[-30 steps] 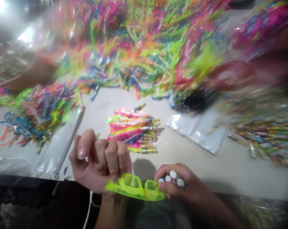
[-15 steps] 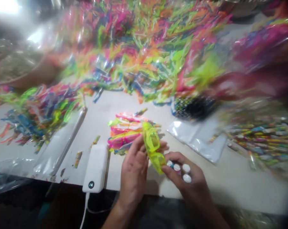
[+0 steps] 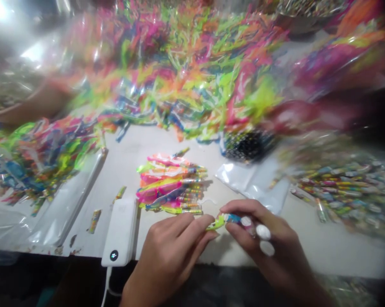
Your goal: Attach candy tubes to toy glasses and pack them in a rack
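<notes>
My left hand (image 3: pixel 179 238) is closed around a piece of bright yellow-green plastic (image 3: pixel 218 222), shaped like toy glasses; most of it is hidden by the fingers. My right hand (image 3: pixel 264 238) holds several small tubes with white caps (image 3: pixel 263 232). Between its thumb and forefinger, a blue-wrapped tube (image 3: pixel 233 218) meets the end of the yellow plastic. Both hands are close together above the table's front edge. Just beyond them lies a bundle of colourful plastic pieces (image 3: pixel 160 184) with small tubes at their right ends.
A white power bank (image 3: pixel 119 232) with a cable stands left of my hands. Loose tubes (image 3: pixel 95 221) lie beside it. Heaps of bright plastic pieces (image 3: pixel 186 94) cover the back. Clear plastic bags (image 3: pixel 74 204) lie left, and a pile of small tubes (image 3: pixel 349 187) sits right.
The yellow glasses-shaped plastic, earlier upright and spread between both hands, is now gathered inside my left hand. My right hand has brought a tube to its end. The view has shifted slightly.
</notes>
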